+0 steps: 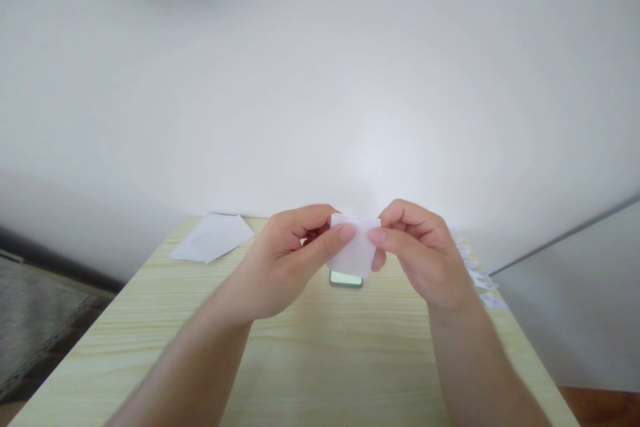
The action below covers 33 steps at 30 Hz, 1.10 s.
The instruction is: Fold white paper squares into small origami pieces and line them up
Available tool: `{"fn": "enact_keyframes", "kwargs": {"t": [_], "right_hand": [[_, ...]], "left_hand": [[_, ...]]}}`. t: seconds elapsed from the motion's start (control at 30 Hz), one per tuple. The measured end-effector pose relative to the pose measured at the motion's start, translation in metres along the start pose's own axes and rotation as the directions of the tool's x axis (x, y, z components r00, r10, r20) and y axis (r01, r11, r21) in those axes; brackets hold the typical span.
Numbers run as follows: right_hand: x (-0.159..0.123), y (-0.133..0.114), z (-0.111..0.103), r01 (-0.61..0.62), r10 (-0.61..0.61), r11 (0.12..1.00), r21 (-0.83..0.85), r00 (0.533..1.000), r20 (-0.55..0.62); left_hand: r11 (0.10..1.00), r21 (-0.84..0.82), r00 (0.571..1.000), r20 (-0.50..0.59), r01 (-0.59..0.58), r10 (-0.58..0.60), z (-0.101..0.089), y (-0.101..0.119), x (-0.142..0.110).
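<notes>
A small folded piece of white paper [356, 247] is held up above the light wooden table [320, 354], between both hands. My left hand [290, 260] pinches its left edge with thumb and fingers closed on it. My right hand [423, 254] pinches the right edge the same way. Just below the paper, a phone [345, 278] lies flat on the table, mostly hidden by the paper.
A few white paper sheets [215, 237] lie at the table's far left corner. Several small folded white paper pieces [480, 274] line the right edge. A white wall stands right behind the table. A dark rug [35, 320] covers the floor at left.
</notes>
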State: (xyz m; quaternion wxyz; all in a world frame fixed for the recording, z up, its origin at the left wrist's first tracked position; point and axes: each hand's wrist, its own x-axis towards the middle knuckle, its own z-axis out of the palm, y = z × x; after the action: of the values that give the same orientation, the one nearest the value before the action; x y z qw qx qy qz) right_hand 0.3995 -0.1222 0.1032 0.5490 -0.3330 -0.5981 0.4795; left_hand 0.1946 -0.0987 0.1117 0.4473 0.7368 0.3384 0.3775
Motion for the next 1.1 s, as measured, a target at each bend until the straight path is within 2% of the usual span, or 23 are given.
{"fn": "enact_keyframes", "kwargs": {"t": [0.17, 0.47, 0.7, 0.87, 1.1], "right_hand": [[-0.0002, -0.0003, -0.0011, -0.001, 0.001, 1.0, 0.0, 1.0, 0.012], [-0.0028, -0.0057, 0.0024, 0.032, -0.035, 0.988, -0.154, 0.999, -0.012], [-0.0025, -0.0039, 0.004, -0.004, -0.001, 0.992, -0.123, 0.999, -0.035], [-0.0015, -0.0026, 0.0041, -0.03, 0.027, 0.994, -0.101, 0.999, -0.037], [-0.0006, -0.0036, 0.004, -0.022, 0.006, 0.981, -0.193, 0.996, -0.085]], "left_hand": [[0.999, -0.039, 0.999, 0.047, -0.002, 0.004, -0.0008, 0.0017, -0.0001], [0.987, -0.152, 0.989, 0.141, 0.055, -0.033, -0.0014, 0.0076, -0.0004], [0.97, -0.237, 0.991, 0.136, 0.048, -0.015, -0.0014, 0.0074, 0.0007], [0.984, -0.176, 0.992, 0.128, 0.043, -0.02, -0.0002, 0.0062, 0.0011], [0.998, -0.069, 0.992, 0.126, -0.006, 0.015, 0.0025, 0.0047, 0.0034]]}}
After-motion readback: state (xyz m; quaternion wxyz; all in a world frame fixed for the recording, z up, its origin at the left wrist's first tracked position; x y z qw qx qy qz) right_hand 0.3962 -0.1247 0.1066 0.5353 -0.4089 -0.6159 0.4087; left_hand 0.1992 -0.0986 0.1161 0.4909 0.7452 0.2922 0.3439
